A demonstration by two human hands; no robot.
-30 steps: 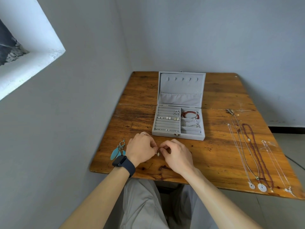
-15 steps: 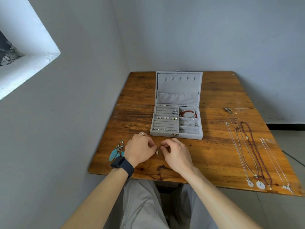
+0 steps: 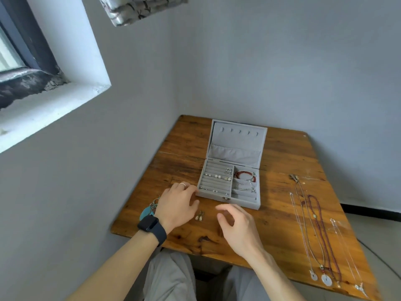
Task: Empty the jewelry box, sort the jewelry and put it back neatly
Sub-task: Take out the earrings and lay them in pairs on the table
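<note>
- The pair of pearl drop earrings (image 3: 200, 216) lay side by side on the table (image 3: 282, 177), between the two hands and just in front of the open grey jewelry box (image 3: 245, 203). Neither hand touched them.
- The left hand (image 3: 176, 205) was palm down by the box's near left corner, its grip slack, with relaxed fingers that held nothing.
- The right hand (image 3: 238, 227) hovered just right of the earrings, its fingers loosely curled and its grip empty.
- The box held pearl studs (image 3: 217, 176) in its ring rolls and a red bead bracelet (image 3: 244, 174) in a right-hand compartment, so the emptying looked only partly done.
- The step in hand seemed to be laying out the earrings. The studs would best be lifted with a fingertip pinch, one pair at a time, since they were tiny and could roll.
- Setting them near the pearl drops and the teal feather earrings (image 3: 147, 211) would keep the earrings together, well apart from the necklaces (image 3: 314, 224) laid straight along the right side.
- The drops sat near the table's front edge, so a careless wrist might sweep them off. Reaching over them rather than across seemed wiser.
</note>
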